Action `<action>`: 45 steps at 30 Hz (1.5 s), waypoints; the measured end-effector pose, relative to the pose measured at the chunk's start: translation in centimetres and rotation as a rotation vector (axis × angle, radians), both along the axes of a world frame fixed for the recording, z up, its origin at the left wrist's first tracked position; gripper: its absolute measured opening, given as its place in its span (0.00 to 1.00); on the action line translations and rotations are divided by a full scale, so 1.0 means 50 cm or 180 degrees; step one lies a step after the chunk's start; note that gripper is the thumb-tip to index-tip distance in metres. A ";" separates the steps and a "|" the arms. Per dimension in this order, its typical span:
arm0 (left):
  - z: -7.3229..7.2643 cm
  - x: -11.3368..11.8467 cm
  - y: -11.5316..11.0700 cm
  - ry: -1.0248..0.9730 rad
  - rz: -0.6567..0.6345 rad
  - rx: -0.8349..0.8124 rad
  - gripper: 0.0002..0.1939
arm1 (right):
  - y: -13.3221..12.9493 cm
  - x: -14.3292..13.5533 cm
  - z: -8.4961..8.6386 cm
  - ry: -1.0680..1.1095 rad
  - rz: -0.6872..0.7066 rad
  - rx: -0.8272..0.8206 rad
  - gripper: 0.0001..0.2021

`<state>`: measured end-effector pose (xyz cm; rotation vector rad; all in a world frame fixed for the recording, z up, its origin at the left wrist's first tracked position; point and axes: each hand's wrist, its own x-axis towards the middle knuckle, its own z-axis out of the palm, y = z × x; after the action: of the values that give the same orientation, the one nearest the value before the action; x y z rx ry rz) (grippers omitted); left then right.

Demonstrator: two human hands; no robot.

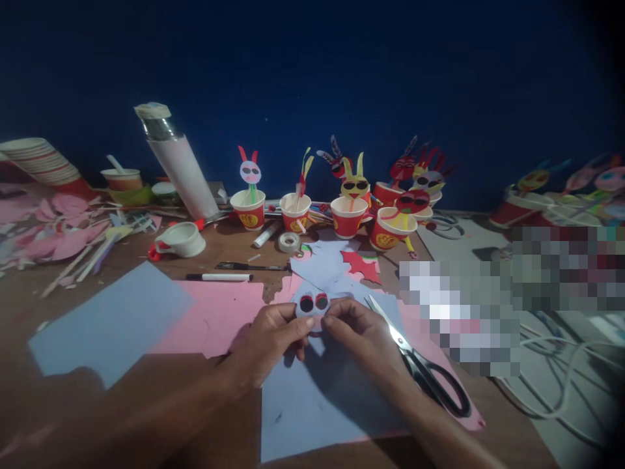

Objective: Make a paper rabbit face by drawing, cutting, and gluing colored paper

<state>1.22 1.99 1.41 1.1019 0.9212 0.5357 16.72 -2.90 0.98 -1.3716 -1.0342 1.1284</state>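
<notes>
A small pale paper face (303, 313) with two dark red-rimmed eyes is pinched between my hands. My left hand (279, 331) grips its lower left side, thumb across the front. On the right edge, my right hand (352, 329) closes thumb and finger near a pink patch. Beneath them lies a light blue paper sheet (297, 417) over pink paper (219, 316). Black-handled scissors (415, 358) rest just right of my right hand, blades slightly apart. Farther left is another blue sheet (122, 319). Beyond the hands are cut paper scraps, including a red one (360, 265).
Red paper cups (248, 212) with paper-face figures stand along the back. A tall white-wrapped flask (180, 169) leans at back left, near a white cup (184, 241). A marker (219, 277), a pen (251, 266) and a tape roll (289, 242) lie mid-table. Cables (551, 384) coil at right.
</notes>
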 end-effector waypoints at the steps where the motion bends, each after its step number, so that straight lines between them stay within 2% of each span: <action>1: -0.001 -0.001 0.000 -0.0044 -0.0002 -0.0054 0.13 | -0.001 0.000 0.001 -0.0019 -0.0001 0.0001 0.04; 6: -0.005 -0.002 0.002 0.0061 0.0092 -0.0183 0.15 | -0.005 -0.002 0.006 -0.0300 0.0087 0.0081 0.03; 12: -0.002 -0.001 0.003 0.0283 0.0074 0.0010 0.15 | -0.008 -0.001 0.009 -0.0713 0.0007 0.0239 0.03; 20: 0.010 0.000 0.004 0.0308 0.0091 0.0137 0.15 | -0.012 0.002 0.010 -0.0452 0.0042 0.0150 0.03; 26: 0.002 -0.003 0.007 0.0378 0.0064 0.0006 0.15 | -0.009 0.011 0.012 -0.0044 0.0147 -0.0053 0.04; 33: -0.002 -0.003 0.005 0.0362 -0.0118 0.0081 0.15 | -0.009 0.007 0.011 -0.0427 0.0125 -0.0231 0.03; 45: -0.005 -0.003 0.006 0.0433 -0.0166 0.0157 0.15 | -0.008 0.003 0.013 -0.0557 0.0107 -0.0249 0.04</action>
<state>1.07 2.31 1.17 1.2153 0.9988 0.4467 16.85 -3.30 1.64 -1.5419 -1.1517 1.0978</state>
